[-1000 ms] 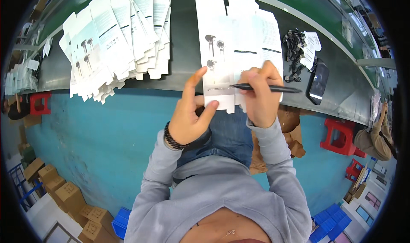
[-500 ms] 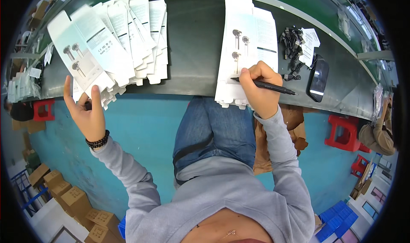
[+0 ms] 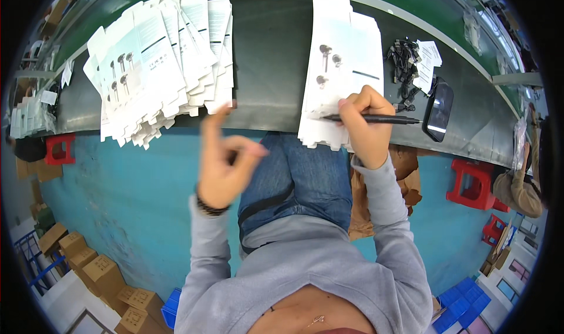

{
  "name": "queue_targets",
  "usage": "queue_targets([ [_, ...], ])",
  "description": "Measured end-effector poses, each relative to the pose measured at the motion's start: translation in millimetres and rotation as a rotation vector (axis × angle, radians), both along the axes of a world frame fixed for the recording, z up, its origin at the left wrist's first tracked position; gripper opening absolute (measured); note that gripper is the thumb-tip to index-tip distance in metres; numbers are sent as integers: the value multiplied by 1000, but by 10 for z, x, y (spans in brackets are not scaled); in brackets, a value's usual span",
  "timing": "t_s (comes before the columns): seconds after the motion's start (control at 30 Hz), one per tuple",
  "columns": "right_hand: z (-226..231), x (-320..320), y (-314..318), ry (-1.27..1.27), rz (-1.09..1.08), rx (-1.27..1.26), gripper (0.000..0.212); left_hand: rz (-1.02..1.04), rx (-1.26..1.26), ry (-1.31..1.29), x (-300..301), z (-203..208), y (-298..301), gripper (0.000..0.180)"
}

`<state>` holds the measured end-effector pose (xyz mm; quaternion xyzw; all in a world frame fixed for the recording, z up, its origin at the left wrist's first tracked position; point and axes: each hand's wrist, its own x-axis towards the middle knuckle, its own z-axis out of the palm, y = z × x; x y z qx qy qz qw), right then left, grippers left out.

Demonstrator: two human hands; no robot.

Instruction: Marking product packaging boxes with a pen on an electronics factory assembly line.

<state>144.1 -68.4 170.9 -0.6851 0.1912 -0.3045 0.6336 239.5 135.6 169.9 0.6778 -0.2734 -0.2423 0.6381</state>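
Cartons, white, flattened, printed with earphones: fanned pile (image 3: 141,70) on left part of dark worktable (image 3: 264,58). Left hand (image 3: 220,169), motion-blurred: thumb and fingers parted, nothing seen in grasp; fingertips near pile's lower right corner, contact unclear; dark bracelet (image 3: 211,208) at wrist. Second stack (image 3: 338,34), similar cartons, neater, lower end overhanging table edge. Right hand (image 3: 370,125): fingers closed round black pen (image 3: 393,120), left end at top carton's lower part. Black cables (image 3: 404,64), paper slips (image 3: 427,64), dark phone (image 3: 439,108) beyond.
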Motion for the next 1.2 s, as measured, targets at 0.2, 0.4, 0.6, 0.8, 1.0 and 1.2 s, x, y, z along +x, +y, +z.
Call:
queue_targets([
  [0.2, 66, -63, 170, -104, 229, 319, 26, -216, -114, 237, -284, -161, -294, 68],
  [0.4, 158, -106, -75, -240, -83, 65, 26, 104, -100, -130, -35, 137, 8, 68],
  [0.6, -63, 2, -108, 42, -27, -222, 27, 422, -122, -340, 423, 413, 407, 64],
  [0.8, -38, 44, -67, 125, -45, -340, 27, 695, 196, -562, 795, 349, 627, 55],
  [1.0, -31, 45, -74, 138, -41, -435, 27, 861, 484, -670, 685, 243, 646, 44],
  [1.2, -3, 5, -20, 28, 20, -33, 26, -1, 60, 46, -10, -48, -3, 53],
])
